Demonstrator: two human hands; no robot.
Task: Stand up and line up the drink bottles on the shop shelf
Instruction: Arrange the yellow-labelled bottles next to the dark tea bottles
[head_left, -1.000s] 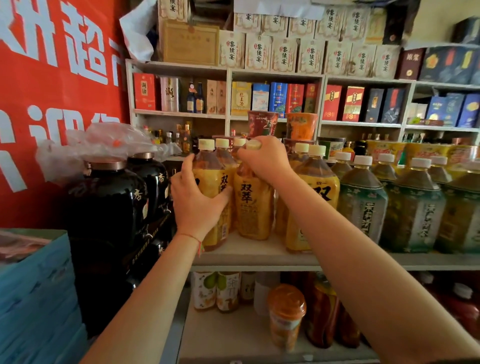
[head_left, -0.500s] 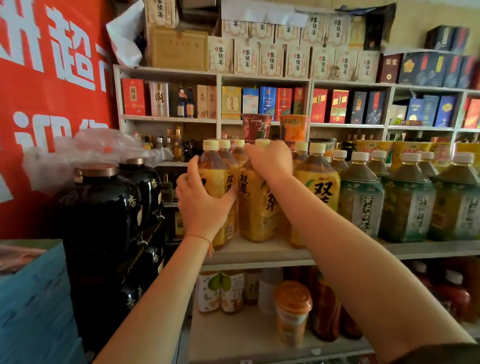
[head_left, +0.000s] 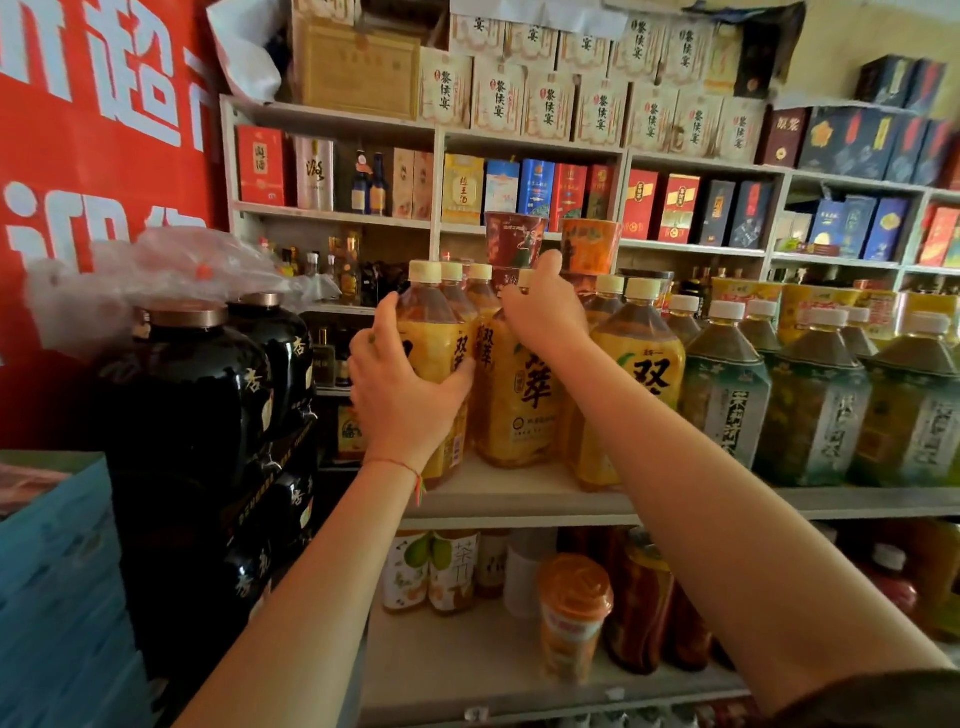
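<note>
- Left hand (head_left: 405, 395) wrapped round the side of the end yellow bottle (head_left: 434, 353), at the left of the shelf (head_left: 519, 496).
- Right hand (head_left: 545, 312) curled over the top of the next yellow bottle (head_left: 519, 395), cap hidden under the fingers.
- Both bottles standing up, touching each other.
- Best to hold low and firm, then slide, not lift.
- Push back gently to match the green bottles (head_left: 727, 395) in the row.
- Turn labels to the front.
- Careful not to bump the black jars (head_left: 192, 395) just beside.
</note>
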